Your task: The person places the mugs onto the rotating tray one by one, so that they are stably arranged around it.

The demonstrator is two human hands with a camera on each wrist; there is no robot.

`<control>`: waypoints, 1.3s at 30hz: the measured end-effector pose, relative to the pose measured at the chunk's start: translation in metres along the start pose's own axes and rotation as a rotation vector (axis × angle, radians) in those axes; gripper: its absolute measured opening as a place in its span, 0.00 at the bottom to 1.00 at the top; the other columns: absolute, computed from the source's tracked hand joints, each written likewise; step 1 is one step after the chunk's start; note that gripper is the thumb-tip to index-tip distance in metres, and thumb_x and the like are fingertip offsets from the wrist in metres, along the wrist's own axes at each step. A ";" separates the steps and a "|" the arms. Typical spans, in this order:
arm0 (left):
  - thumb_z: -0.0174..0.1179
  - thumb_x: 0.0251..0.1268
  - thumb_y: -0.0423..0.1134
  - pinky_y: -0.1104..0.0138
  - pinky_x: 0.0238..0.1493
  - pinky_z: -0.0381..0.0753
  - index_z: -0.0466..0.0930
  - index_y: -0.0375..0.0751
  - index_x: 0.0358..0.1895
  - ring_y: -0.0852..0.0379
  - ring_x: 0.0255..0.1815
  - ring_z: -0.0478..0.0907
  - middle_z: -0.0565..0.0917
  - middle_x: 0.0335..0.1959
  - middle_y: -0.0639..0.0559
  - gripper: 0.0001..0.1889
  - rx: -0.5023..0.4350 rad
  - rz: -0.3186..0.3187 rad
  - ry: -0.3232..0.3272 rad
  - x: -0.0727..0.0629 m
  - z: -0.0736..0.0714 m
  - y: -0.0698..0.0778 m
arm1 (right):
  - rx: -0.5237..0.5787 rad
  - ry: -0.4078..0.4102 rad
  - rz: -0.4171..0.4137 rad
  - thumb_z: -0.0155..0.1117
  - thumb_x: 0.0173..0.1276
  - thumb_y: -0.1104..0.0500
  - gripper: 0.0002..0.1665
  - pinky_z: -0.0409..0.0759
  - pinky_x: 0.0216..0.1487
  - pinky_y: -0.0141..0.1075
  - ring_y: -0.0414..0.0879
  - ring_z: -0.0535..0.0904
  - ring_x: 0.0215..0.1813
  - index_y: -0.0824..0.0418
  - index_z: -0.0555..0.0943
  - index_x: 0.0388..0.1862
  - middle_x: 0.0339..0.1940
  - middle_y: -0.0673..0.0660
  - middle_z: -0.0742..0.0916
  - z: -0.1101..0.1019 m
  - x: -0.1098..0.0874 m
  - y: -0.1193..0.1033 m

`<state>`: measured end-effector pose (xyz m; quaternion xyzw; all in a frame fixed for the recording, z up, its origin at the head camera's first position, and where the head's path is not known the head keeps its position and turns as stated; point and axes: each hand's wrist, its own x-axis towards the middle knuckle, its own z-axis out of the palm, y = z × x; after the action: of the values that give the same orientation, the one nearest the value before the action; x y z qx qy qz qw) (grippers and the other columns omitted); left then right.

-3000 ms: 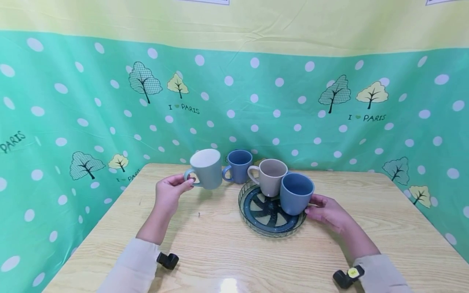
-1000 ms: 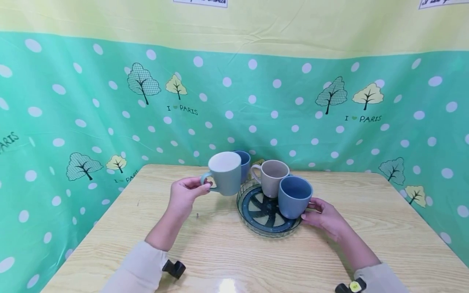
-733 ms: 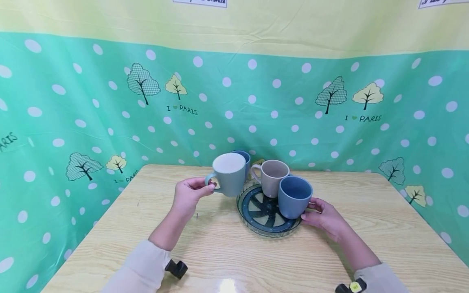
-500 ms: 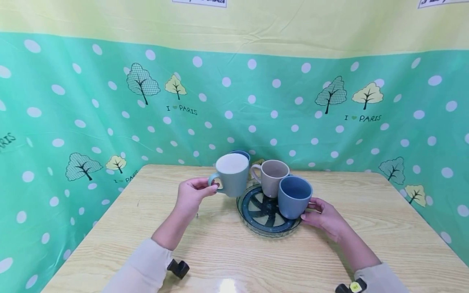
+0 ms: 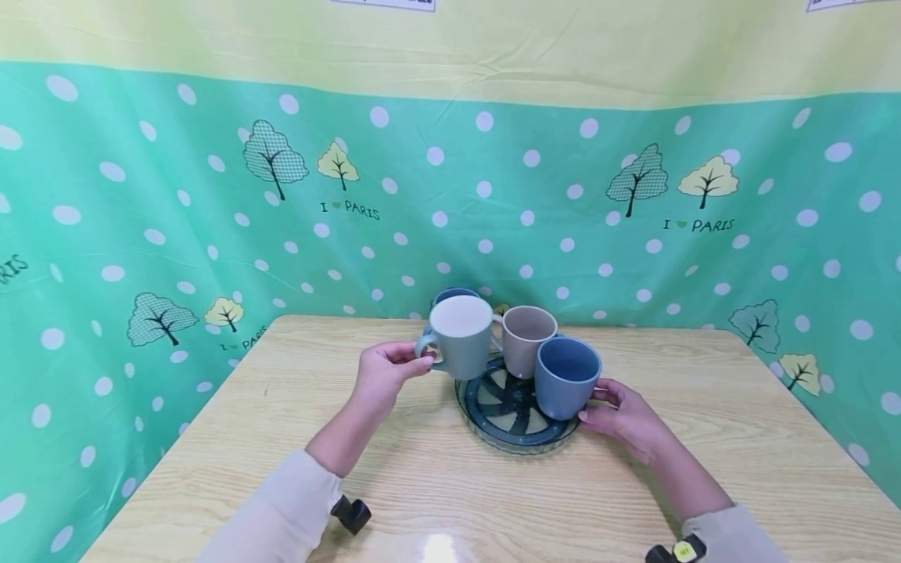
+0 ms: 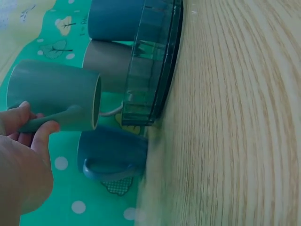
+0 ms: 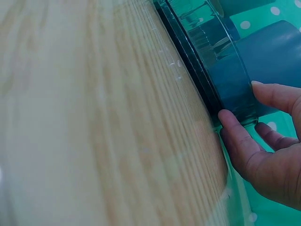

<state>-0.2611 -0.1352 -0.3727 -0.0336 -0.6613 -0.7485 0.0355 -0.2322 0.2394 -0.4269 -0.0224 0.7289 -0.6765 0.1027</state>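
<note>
My left hand (image 5: pixel 387 379) pinches the handle of a sage-green mug (image 5: pixel 461 340) with a white inside, held upright in the air over the left edge of a round see-through tray (image 5: pixel 521 438). In the left wrist view the base of the green mug (image 6: pixel 51 89) is higher than the tray's rim. On the tray stand a pinkish-grey mug (image 5: pixel 522 348) and a blue mug (image 5: pixel 563 387). My right hand (image 5: pixel 626 422) grips the tray's right side, beside the blue mug. In the right wrist view fingertips (image 7: pixel 225 115) touch the tray wall.
Another blue mug (image 5: pixel 454 294) stands on the wooden table (image 5: pixel 450 500) behind the green one, mostly hidden. A green and yellow cloth (image 5: pixel 486 211) with dots and trees hangs behind the table. A dark spoked ring shows through the tray.
My left hand has carried the green mug rightward, from left of the tray to over its left edge, covering most of the rear blue mug. The right hand stays at the tray.
</note>
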 end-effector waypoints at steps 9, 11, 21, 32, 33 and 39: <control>0.69 0.51 0.21 0.65 0.42 0.87 0.81 0.21 0.45 0.57 0.33 0.85 0.87 0.30 0.44 0.16 -0.011 -0.043 0.021 0.003 0.012 0.000 | -0.010 0.010 0.007 0.66 0.61 0.73 0.47 0.83 0.54 0.43 0.50 0.80 0.50 0.76 0.50 0.72 0.66 0.76 0.64 0.001 -0.001 -0.001; 0.69 0.51 0.20 0.65 0.42 0.87 0.81 0.20 0.45 0.57 0.33 0.85 0.87 0.31 0.44 0.16 -0.005 -0.047 0.017 0.003 0.014 0.000 | -0.011 0.013 0.009 0.65 0.61 0.73 0.46 0.83 0.54 0.43 0.50 0.80 0.50 0.76 0.51 0.72 0.66 0.75 0.64 0.002 -0.001 -0.002; 0.70 0.51 0.22 0.62 0.44 0.87 0.84 0.26 0.41 0.53 0.37 0.86 0.88 0.33 0.41 0.12 0.048 -0.077 -0.007 0.003 0.024 -0.012 | -0.014 0.010 0.011 0.65 0.61 0.73 0.47 0.83 0.54 0.44 0.50 0.80 0.51 0.75 0.50 0.73 0.66 0.75 0.64 0.002 -0.001 -0.001; 0.71 0.49 0.22 0.64 0.41 0.87 0.86 0.28 0.38 0.55 0.34 0.86 0.88 0.31 0.42 0.10 0.079 -0.066 0.005 0.003 0.028 -0.034 | -0.024 0.007 0.015 0.67 0.61 0.71 0.48 0.83 0.55 0.42 0.49 0.80 0.51 0.75 0.50 0.73 0.67 0.75 0.64 0.002 -0.001 -0.002; 0.71 0.49 0.22 0.64 0.41 0.87 0.86 0.28 0.38 0.55 0.34 0.86 0.88 0.31 0.42 0.10 0.075 -0.064 0.003 0.004 0.028 -0.035 | -0.020 0.013 0.017 0.67 0.61 0.71 0.48 0.83 0.55 0.42 0.49 0.80 0.51 0.74 0.51 0.73 0.66 0.75 0.64 0.001 -0.001 -0.002; 0.70 0.50 0.21 0.64 0.42 0.87 0.84 0.25 0.40 0.55 0.36 0.86 0.88 0.32 0.42 0.12 0.043 -0.087 -0.004 0.006 0.028 -0.041 | -0.020 0.018 0.018 0.66 0.61 0.72 0.48 0.83 0.55 0.43 0.50 0.79 0.52 0.74 0.50 0.73 0.66 0.74 0.64 0.001 -0.001 -0.001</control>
<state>-0.2709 -0.1025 -0.4094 -0.0052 -0.6783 -0.7347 0.0023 -0.2312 0.2384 -0.4257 -0.0109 0.7367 -0.6684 0.1022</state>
